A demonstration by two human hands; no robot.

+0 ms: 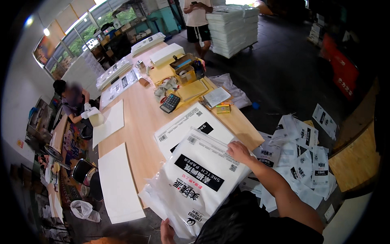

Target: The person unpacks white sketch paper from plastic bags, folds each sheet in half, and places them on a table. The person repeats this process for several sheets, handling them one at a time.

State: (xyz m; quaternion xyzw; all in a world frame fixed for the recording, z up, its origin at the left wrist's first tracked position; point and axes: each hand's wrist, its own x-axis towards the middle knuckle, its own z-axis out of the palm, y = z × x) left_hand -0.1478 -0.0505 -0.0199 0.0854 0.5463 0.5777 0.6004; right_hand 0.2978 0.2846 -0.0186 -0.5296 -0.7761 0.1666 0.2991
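Observation:
A pack of paper in a clear plastic bag [199,173], printed in black and red, lies tilted across the near end of the table against my body. My right hand [239,152] grips its far right edge with curled fingers. Down at the bag's loose near-left end, my left hand [166,232] pinches the plastic rim; part of this hand is cut off by the lower edge. A second, similar pack [168,132] lies flat just beyond, partly covered by the held one.
White sheets [118,183] lie along the table's left edge. A calculator [170,103], a yellow tool box [187,73] and a gold box [223,109] sit farther up. Printed bags [304,162] litter the floor at right. A gloved co-worker [75,99] sits left; another person [198,24] stands beyond.

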